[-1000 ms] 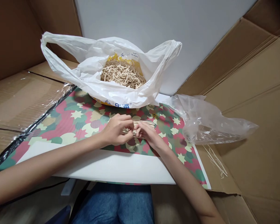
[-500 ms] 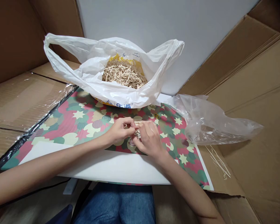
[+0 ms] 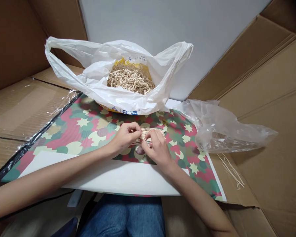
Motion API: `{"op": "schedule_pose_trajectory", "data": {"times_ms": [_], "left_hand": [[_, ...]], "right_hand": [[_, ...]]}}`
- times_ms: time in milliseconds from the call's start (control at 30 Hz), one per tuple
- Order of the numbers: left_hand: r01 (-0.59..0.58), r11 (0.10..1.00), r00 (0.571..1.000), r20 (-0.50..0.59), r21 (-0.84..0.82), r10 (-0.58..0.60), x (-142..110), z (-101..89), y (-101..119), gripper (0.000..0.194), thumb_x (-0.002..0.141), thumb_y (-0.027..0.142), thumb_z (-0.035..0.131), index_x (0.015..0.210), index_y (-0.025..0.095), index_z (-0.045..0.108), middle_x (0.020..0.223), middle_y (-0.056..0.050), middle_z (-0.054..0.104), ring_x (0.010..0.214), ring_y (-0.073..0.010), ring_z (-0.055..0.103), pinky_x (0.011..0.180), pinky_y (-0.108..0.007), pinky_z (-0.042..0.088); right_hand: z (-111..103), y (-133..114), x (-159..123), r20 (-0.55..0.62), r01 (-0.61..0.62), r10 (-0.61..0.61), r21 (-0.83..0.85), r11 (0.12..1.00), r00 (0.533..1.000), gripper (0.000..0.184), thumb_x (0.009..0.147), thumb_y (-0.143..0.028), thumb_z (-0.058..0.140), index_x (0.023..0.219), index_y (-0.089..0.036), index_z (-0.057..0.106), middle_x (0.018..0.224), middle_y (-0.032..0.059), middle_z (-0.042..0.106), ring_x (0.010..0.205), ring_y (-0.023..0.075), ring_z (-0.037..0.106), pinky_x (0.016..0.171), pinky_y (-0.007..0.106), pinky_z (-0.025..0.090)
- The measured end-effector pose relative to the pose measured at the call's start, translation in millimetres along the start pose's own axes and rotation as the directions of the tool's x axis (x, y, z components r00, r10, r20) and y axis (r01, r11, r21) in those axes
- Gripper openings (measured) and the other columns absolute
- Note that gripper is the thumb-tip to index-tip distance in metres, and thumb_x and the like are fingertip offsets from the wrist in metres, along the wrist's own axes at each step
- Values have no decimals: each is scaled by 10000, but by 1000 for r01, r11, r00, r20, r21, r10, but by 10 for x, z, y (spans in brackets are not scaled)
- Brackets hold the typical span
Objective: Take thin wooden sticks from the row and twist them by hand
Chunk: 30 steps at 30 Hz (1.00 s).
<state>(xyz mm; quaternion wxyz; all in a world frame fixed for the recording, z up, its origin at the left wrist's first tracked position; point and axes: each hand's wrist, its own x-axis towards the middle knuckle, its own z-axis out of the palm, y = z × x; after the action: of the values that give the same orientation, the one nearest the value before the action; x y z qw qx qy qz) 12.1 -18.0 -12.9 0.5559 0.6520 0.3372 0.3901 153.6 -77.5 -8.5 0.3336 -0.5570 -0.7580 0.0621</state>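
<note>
A small bundle of thin pale sticks (image 3: 150, 133) lies across the flower-patterned mat (image 3: 71, 126) in the middle. My left hand (image 3: 125, 136) is curled shut on the bundle's left end. My right hand (image 3: 158, 148) rests over the bundle from the near side, its fingers pinched on the sticks. Behind them stands an open white plastic bag (image 3: 98, 89) filled with short tan sticks (image 3: 129, 77).
A crumpled clear plastic bag (image 3: 224, 128) lies to the right of the mat. A few loose thin sticks (image 3: 230, 171) lie on the cardboard (image 3: 273, 131) at the right. Cardboard walls rise on both sides, with a white sheet (image 3: 108, 174) near me.
My right hand has shifted from the bundle's right end to lie over its middle. My left hand has stayed on the left end.
</note>
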Motion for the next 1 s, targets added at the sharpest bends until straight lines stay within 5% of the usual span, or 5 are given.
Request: {"op": "schedule_pose_trajectory", "data": {"times_ms": [100,267,467,767,1000], "left_hand": [[-3,1000,1000,-1,5,3,1,-19,21,71,673,159,489,617,134,525,577,38,475,555,-81,417,517,-196,330],[-28,999,999,-22,16,28,-18,-34,87,87,671,183,488,611,134,526,561,37,459,537,-84,405,503,-202,314],[-83,993,995,-49,81,87,-42,-25,101,94,684,197,500,620,139,537,596,31,484,566,-95,421,539,-214,339],[49,997,916,400,-53,-24,21,-121,166,133,778,275,508,793,143,497,700,15,532,640,-112,495,588,-223,375],[238,938,910,395,-254,-124,18,-56,100,105,702,163,575,680,141,475,637,21,538,604,-99,520,569,-207,383]], "right_hand": [[-67,51,27,132,-118,90,230,966,987,90,812,-284,488,780,-217,438,802,19,513,796,184,486,716,314,387],[-180,205,96,452,-430,155,606,669,878,223,865,-434,426,824,-218,462,730,-14,528,658,134,518,588,255,405],[-149,146,114,505,-430,46,679,596,862,175,836,-305,479,693,-205,465,592,-30,540,607,138,535,588,254,387],[-149,158,89,338,-213,58,442,871,939,156,815,-253,490,667,-205,500,633,-22,534,618,137,487,578,246,348],[-163,100,73,240,-96,6,363,927,971,134,788,-146,464,668,-201,486,641,-26,515,609,122,474,580,231,348]]}}
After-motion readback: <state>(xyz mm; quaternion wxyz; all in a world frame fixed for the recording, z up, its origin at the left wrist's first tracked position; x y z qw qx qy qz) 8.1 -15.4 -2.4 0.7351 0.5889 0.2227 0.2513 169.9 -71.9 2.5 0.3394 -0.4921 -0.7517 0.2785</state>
